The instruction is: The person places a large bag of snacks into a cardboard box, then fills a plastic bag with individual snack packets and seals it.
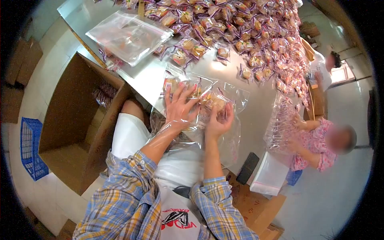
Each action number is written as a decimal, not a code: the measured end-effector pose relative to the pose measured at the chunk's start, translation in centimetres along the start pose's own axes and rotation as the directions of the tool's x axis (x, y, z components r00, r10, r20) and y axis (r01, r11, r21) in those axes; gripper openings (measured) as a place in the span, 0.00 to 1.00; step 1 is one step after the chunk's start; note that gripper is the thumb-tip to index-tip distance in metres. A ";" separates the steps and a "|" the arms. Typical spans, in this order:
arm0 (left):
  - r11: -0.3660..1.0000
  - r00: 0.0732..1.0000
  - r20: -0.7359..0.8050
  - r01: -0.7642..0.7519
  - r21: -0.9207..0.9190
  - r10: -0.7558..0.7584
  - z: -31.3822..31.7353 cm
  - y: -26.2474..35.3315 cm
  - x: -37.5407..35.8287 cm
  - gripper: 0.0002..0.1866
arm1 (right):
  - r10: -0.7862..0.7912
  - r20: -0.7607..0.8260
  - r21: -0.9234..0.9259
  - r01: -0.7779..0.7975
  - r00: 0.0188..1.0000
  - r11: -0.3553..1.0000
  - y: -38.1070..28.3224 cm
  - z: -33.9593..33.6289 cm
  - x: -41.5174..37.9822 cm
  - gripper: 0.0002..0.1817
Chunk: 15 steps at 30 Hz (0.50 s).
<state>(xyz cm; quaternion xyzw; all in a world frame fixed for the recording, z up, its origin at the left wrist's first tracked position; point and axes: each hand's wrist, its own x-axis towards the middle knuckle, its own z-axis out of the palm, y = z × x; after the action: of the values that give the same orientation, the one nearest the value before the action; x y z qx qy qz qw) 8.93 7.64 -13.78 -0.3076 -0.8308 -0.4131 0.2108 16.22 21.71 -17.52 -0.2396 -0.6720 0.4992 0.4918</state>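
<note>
Wrapped packets (214,101) lie in a clear bag (241,95) on the table (256,120), under the widely spread left hand (180,110) and at the half-curled right hand (219,120), whose grip I cannot tell. Farther off, a heap of similar packets (248,36) spreads out.

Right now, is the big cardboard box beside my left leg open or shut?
Open: the cardboard box has no flap across its mouth; its inner walls show.
</note>
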 end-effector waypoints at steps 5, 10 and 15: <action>0.996 0.998 0.038 -0.054 0.065 0.051 1.0 -0.1 -0.5 0.21 | -0.238 0.129 -0.276 0.265 0.963 0.924 -0.8 -0.2 -0.2 0.23; 0.982 0.978 0.205 -0.076 0.171 0.040 0.2 2.9 0.9 0.23 | -0.267 0.204 -0.231 0.311 0.942 0.922 -1.9 -0.3 -0.1 0.21; 0.955 0.949 0.238 -0.249 0.158 0.208 0.9 3.9 2.5 0.23 | -0.229 0.257 -0.018 0.241 0.939 0.970 0.5 -0.5 -0.3 0.25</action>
<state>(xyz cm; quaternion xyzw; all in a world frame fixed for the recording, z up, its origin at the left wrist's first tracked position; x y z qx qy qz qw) 9.70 11.01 -10.61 -0.4245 -0.8425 -0.2699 0.1927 16.73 21.83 -18.07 -0.1039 -0.7651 0.4467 0.4521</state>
